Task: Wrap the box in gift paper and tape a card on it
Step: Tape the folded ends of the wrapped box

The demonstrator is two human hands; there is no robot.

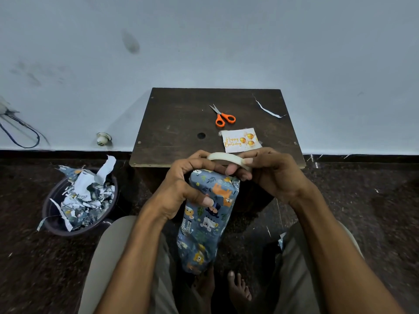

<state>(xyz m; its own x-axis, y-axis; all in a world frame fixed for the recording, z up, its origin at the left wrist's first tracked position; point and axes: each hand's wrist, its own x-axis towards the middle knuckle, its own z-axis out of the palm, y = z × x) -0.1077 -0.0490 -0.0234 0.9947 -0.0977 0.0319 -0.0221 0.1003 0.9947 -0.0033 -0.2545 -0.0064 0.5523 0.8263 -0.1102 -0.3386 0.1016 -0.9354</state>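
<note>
You're at the taping step: the blue animal-print paper-wrapped box [207, 219] stands on end between your knees, below the near edge of the dark brown wooden worktop [181, 123]. Your left hand [186, 184] grips its top; your right hand [269, 173] pinches the whitish tape roll [223, 157] above it. Next, likely pull a strip free. The white "Happy Birthday" card [240, 140] waits on the worktop, near the orange-handled scissors [222, 116]; nothing blocks either. A dark bin of paper scraps [79, 200] sits on the floor at your left.

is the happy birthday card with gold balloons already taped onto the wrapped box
No, the white happy birthday card lies on the dark wooden table, apart from the animal-print wrapped box.
</note>
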